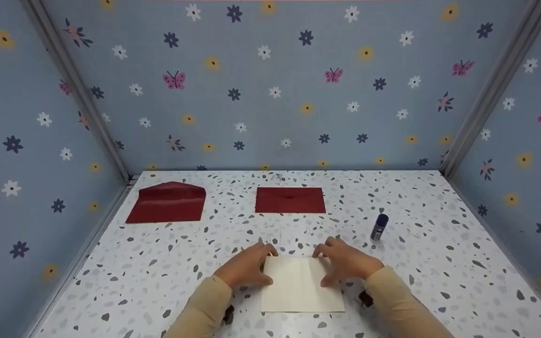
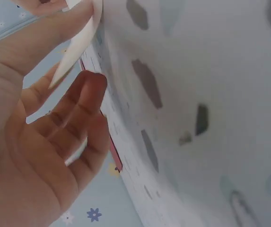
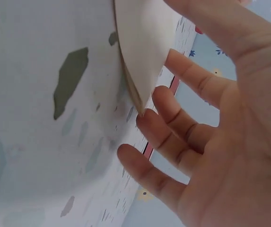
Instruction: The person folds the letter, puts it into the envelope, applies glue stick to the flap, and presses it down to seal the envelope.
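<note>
Sleeves (image 1: 209, 296) up close, cream paper (image 1: 296, 288) between two hands!
Left hand (image 1: 247, 267) at ten o'clock, right hand (image 1: 348, 262) at two, thumbs and fingers pinching its sides; red envelope (image 1: 290, 204) at twelve, small tube (image 1: 379, 227) beyond at two.

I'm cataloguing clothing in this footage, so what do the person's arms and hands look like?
The left sleeve and right sleeve are plain beige. The left hand and right hand are ungloved, with no rings visible. A small dark item shows beside each sleeve.
</note>
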Tool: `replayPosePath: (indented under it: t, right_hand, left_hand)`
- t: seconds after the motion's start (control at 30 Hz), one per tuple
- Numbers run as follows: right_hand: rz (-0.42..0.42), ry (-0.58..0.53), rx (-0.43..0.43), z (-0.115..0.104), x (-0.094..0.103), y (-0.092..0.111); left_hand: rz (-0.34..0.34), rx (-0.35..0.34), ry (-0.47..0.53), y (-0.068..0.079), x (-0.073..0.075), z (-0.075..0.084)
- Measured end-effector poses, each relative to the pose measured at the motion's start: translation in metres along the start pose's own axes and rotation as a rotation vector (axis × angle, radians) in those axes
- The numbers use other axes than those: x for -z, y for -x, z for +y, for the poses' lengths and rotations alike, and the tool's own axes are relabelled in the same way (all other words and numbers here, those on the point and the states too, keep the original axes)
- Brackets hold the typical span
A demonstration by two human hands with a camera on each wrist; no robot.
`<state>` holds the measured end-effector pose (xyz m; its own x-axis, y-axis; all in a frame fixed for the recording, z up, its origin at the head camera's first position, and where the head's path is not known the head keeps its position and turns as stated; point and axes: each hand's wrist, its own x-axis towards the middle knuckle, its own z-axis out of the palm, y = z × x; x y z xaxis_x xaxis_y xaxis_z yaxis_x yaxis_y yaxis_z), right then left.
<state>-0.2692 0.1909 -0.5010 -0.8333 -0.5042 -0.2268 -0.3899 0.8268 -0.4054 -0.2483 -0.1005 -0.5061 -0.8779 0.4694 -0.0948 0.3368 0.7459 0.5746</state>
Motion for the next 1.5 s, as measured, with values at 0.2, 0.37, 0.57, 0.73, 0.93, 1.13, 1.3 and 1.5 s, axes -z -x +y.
replayPosePath:
  t: [0.2,0.37,0.57,0.73,0.93,1.13,1.3,1.5]
  right_hand:
    - [0.032,-0.030,0.051,0.003,0.001,-0.003]
    - [0.023,-0.086,0.039,0.001,0.000,-0.008]
    - [0.037,-0.100,0.131,-0.006,-0.004,-0.012]
    - [0.100,-0.127,0.232,-0.014,-0.006,-0.018]
    - [0.165,-0.167,0.279,-0.017,-0.006,-0.019]
    - [0.247,-0.241,0.298,-0.012,-0.003,-0.015]
    - [0.400,-0.327,0.291,-0.005,0.003,-0.014]
    - [0.598,-0.475,0.214,-0.007,0.010,-0.011]
  left_hand:
    - [0.001,-0.049,0.084,-0.001,0.000,-0.001]
    - [0.016,-0.080,0.146,0.001,0.000,-0.003]
    - [0.007,-0.111,0.190,0.001,0.000,-0.005]
    - [0.004,-0.133,0.222,-0.001,0.002,-0.005]
    - [0.009,-0.143,0.266,-0.003,0.002,-0.008]
    - [0.044,-0.079,0.385,-0.003,-0.002,-0.009]
    - [0.043,-0.031,0.606,-0.003,-0.006,-0.012]
    - [-0.023,-0.034,0.858,-0.003,-0.013,-0.012]
